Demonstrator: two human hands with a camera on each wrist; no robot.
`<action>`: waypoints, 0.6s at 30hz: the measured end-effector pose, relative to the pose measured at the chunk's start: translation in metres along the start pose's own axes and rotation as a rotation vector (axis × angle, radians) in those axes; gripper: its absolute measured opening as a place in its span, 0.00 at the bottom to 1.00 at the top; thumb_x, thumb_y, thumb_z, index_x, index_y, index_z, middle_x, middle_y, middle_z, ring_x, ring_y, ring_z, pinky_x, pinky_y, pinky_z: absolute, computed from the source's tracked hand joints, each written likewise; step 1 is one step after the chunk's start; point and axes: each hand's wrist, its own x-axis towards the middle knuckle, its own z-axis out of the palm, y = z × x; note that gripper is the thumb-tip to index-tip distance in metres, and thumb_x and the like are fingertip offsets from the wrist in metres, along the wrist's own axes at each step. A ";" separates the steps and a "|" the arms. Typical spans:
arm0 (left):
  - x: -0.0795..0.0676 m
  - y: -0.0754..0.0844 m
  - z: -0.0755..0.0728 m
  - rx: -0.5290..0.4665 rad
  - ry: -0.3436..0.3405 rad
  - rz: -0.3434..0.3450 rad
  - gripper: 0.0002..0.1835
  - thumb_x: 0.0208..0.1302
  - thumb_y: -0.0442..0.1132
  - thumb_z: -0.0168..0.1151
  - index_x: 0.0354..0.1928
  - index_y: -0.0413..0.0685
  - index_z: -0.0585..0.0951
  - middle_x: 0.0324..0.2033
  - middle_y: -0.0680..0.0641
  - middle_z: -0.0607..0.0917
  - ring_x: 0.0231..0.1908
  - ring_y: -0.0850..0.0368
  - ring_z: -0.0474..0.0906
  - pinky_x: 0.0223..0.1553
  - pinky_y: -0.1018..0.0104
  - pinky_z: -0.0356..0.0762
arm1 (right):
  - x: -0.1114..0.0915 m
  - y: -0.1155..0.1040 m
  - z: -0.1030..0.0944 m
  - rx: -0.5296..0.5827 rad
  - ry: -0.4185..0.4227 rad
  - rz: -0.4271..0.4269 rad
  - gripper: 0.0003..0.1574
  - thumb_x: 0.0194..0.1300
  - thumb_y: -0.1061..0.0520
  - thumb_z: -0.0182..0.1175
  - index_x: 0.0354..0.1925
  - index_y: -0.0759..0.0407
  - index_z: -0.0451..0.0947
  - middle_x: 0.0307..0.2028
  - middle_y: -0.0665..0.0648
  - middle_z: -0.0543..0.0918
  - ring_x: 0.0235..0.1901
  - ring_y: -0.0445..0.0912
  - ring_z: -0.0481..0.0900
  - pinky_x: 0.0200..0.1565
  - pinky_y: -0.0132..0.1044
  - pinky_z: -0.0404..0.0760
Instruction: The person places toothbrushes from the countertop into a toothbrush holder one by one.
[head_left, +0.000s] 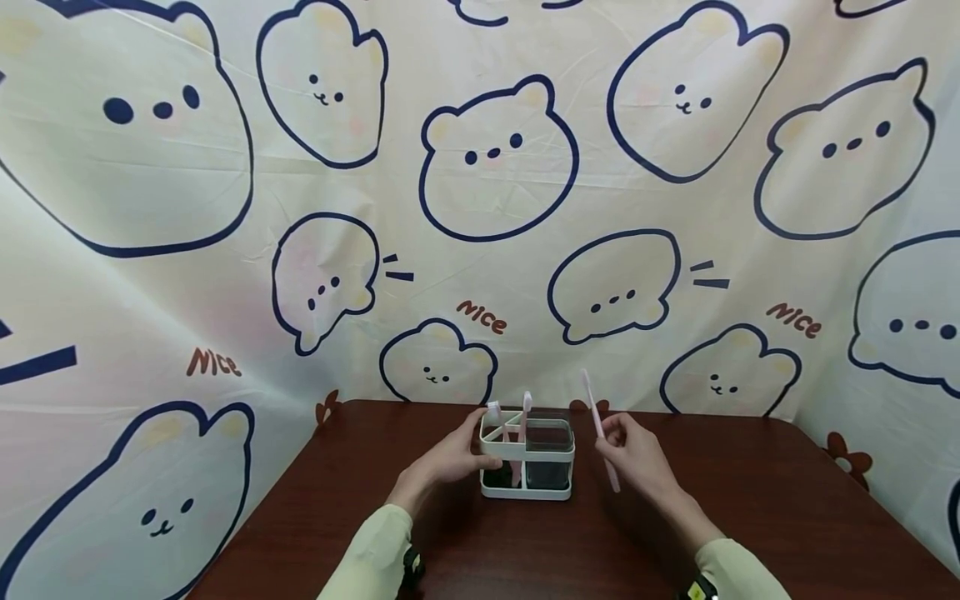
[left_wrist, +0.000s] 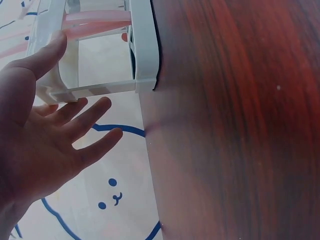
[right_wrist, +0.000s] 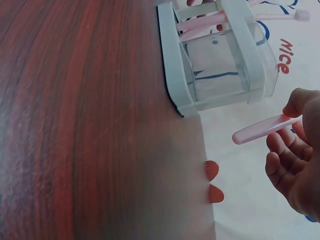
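Observation:
A pale grey-white toothbrush holder (head_left: pixel 527 456) with clear sides stands on the table. Two pink toothbrushes lean in its left part; the white head of one toothbrush (head_left: pixel 527 402) rises above the rim. My left hand (head_left: pixel 448 457) grips the holder's left side, thumb at the front and other fingers around the side and back. In the left wrist view the thumb (left_wrist: pixel 52 47) lies along the holder's upper band. To the right of the holder, my right hand (head_left: pixel 637 454) pinches another pink toothbrush (right_wrist: pixel 262 129) between thumb and fingers, bristle end up, its lower end above the table.
The dark reddish-brown wooden table (head_left: pixel 525 550) reaches back to a cream cloth (head_left: pixel 517 275) printed with blue bear outlines, which hangs behind it and along both sides. Each sleeve has a dark band (head_left: pixel 412 567) at the wrist.

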 end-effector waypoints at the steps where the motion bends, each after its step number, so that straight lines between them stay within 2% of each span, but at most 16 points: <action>1: 0.000 0.000 0.000 -0.002 -0.001 -0.002 0.49 0.61 0.47 0.71 0.77 0.54 0.52 0.70 0.39 0.67 0.62 0.45 0.69 0.68 0.35 0.61 | 0.000 -0.002 0.000 0.006 0.003 -0.007 0.16 0.62 0.59 0.62 0.48 0.60 0.74 0.30 0.56 0.78 0.27 0.45 0.75 0.28 0.32 0.76; 10: 0.001 -0.001 0.000 -0.006 0.000 0.003 0.49 0.61 0.46 0.71 0.77 0.54 0.51 0.70 0.41 0.67 0.63 0.46 0.68 0.68 0.36 0.61 | 0.003 -0.018 0.001 -0.005 0.038 -0.090 0.15 0.61 0.59 0.64 0.47 0.59 0.75 0.34 0.56 0.81 0.31 0.46 0.76 0.32 0.31 0.78; 18: 0.001 -0.001 0.000 -0.004 0.003 -0.002 0.49 0.61 0.46 0.71 0.77 0.54 0.51 0.70 0.41 0.66 0.63 0.45 0.68 0.68 0.35 0.60 | 0.006 -0.031 0.002 -0.021 0.052 -0.153 0.15 0.63 0.60 0.64 0.47 0.58 0.75 0.34 0.55 0.82 0.31 0.42 0.77 0.33 0.30 0.77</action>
